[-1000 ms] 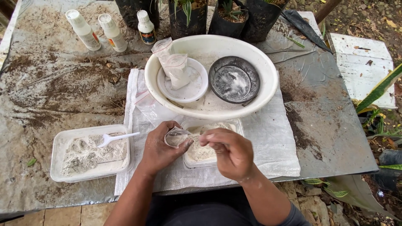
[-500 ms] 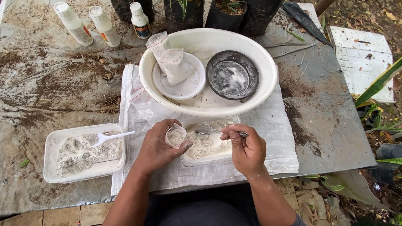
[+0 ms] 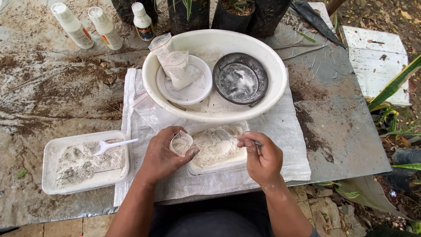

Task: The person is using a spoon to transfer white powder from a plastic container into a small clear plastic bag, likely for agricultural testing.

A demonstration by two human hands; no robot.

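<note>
My left hand (image 3: 161,154) holds a small clear plastic bag (image 3: 180,144) with its mouth open, partly filled with white powder. The bag hangs over the left edge of a clear plastic tray (image 3: 199,169) full of white powder. My right hand (image 3: 262,159) grips a spoon (image 3: 228,137) by its handle, its bowl down in the powder near the tray's middle. Both hands are dusted with powder.
A big white basin (image 3: 272,94) behind the tray holds a white dish with filled bags (image 3: 175,66) and a black dish (image 3: 240,78). A second tray (image 3: 52,184) with powder and a white spoon (image 3: 114,145) sits left. Three bottles (image 3: 105,27) and black pots (image 3: 237,13) stand at the back.
The spoon has left the bag's mouth and gone down into the tray's powder. My left hand has brought the bag lower and closer to the tray's left edge.
</note>
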